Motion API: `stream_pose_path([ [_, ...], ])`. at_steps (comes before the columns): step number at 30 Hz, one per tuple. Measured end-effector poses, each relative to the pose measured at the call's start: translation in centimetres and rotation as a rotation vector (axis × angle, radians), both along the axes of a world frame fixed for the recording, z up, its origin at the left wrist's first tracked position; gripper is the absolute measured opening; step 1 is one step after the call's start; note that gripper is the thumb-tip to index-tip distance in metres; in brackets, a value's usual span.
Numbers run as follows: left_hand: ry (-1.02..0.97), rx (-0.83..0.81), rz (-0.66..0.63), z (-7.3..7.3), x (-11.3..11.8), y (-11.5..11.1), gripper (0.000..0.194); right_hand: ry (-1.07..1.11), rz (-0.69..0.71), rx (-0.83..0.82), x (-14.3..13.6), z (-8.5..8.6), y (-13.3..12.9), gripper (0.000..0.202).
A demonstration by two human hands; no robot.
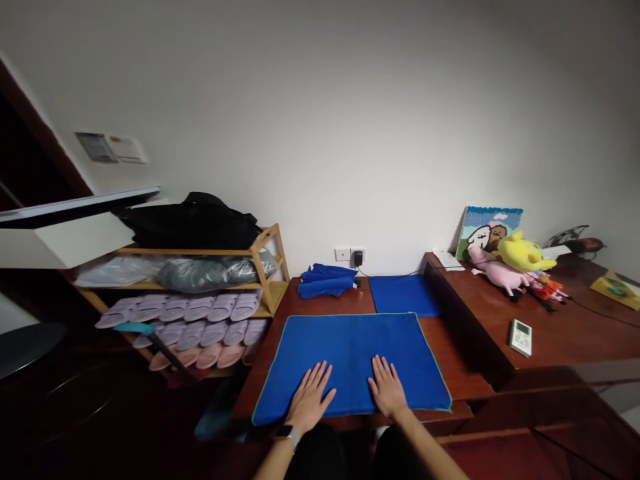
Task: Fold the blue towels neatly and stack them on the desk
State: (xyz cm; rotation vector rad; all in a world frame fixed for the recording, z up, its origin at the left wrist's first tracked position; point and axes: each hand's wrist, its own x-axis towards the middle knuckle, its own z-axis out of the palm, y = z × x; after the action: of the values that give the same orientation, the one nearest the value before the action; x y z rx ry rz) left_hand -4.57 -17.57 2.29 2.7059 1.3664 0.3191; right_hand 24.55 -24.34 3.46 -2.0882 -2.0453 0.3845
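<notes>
Left hand and right hand rest apart, flat and palm-down, on a green-edged blue cloth. Crumpled blue fabric lies behind it.

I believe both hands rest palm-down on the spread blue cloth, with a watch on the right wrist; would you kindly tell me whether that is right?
Not quite: the head view shows the watch on the wrist of the left hand, not the right hand. Both hands do rest palm-down on the spread blue cloth.
</notes>
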Motion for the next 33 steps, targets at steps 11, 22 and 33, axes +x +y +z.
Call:
stream_pose_path([
  [11,0.111,-0.013,0.334,0.8,-10.6,0.3,0.075,-0.173,-0.286,-0.063,14.0,-1.6,-3.6,0.072],
  [22,0.034,0.06,-0.15,2.3,-3.0,-1.9,0.084,0.051,0.329,0.093,4.3,1.6,-3.9,0.09],
  [33,0.035,0.089,-0.158,-0.8,-2.7,-1.7,0.089,-0.001,0.299,-0.019,3.2,-0.2,-2.8,0.102],
])
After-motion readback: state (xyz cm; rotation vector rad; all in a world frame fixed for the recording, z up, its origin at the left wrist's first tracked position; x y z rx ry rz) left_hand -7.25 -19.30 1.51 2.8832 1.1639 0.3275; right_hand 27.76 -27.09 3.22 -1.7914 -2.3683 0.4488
